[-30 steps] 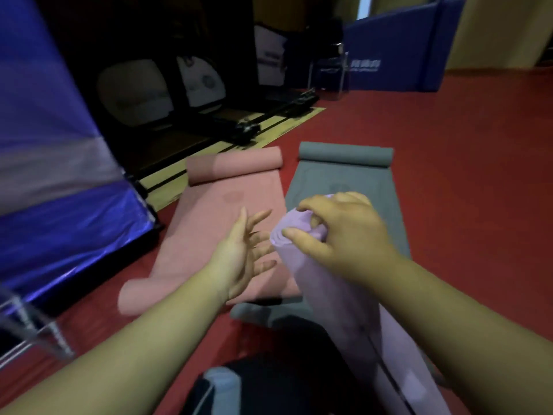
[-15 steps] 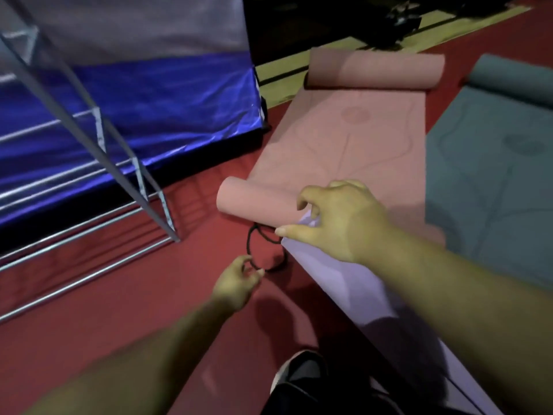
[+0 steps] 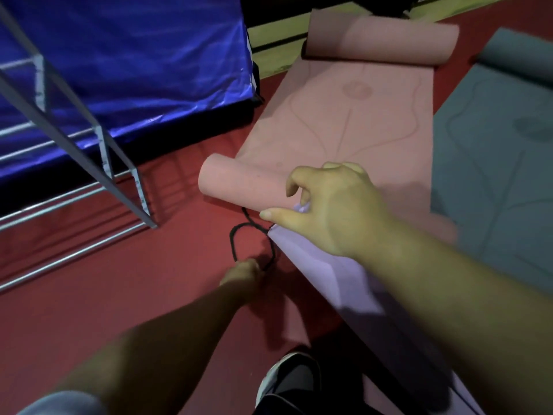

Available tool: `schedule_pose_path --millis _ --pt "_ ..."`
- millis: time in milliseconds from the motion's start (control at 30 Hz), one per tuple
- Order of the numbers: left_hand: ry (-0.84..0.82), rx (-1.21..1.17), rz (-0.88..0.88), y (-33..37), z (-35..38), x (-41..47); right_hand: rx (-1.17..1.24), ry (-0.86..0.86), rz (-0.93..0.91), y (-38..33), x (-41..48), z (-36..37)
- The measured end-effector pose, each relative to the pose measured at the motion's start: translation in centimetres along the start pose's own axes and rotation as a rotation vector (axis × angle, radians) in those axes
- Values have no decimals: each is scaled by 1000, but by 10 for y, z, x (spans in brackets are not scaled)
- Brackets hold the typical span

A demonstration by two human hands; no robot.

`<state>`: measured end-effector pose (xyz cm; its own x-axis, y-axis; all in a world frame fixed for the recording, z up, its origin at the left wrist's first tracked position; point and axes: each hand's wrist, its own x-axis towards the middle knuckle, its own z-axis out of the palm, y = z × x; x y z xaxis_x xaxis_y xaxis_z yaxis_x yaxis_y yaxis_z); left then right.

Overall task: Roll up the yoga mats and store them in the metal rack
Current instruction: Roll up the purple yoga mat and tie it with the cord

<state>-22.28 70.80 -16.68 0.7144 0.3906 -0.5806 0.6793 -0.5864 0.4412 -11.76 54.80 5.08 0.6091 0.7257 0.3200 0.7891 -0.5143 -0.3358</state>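
My right hand (image 3: 327, 209) grips the top end of a rolled lilac yoga mat (image 3: 338, 283) that slants down to the lower right. My left hand (image 3: 244, 274) is low on the red floor, fingers pinched on a black cord loop (image 3: 239, 235) lying beside the lilac roll. A pink mat (image 3: 344, 121) lies spread out beyond, both of its ends curled. To its right lies a grey-green mat (image 3: 493, 175), curled at the far end. The metal rack (image 3: 89, 163) stands at the left, its rails empty where visible.
A blue padded block (image 3: 134, 61) stands behind the rack. A yellow-green floor strip (image 3: 275, 40) runs along the top. My shoe (image 3: 287, 375) shows at the bottom centre on the red floor (image 3: 149, 280).
The view swung down and left, from the room to the floor by the rack. My left hand dropped from beside the lilac roll to the black cord and pinched it.
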Motion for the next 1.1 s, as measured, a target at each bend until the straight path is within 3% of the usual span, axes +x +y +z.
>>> schedule_pose_path --millis 300,500,633,733,900,1000,1100 --pt "233 -525 331 153 -96 -113 -25 146 199 8 -42 -141" --pt "-56 -790 668 307 -132 -256 -115 506 344 6 -144 -280" --pt "-196 -709 908 384 -114 -363 -118 701 483 -6 -229 -344" --pt "-272 -631 967 413 -67 -409 -46 900 555 -21 -280 -361" --pt "-65 -614 1089 416 -8 -443 343 1328 728 -9 -312 -379" --pt "-123 -647 1177 411 -9 -451 459 1392 812 2 -317 -383" --pt "-145 -508 1301 406 -8 -457 508 1412 826 5 -319 -384"
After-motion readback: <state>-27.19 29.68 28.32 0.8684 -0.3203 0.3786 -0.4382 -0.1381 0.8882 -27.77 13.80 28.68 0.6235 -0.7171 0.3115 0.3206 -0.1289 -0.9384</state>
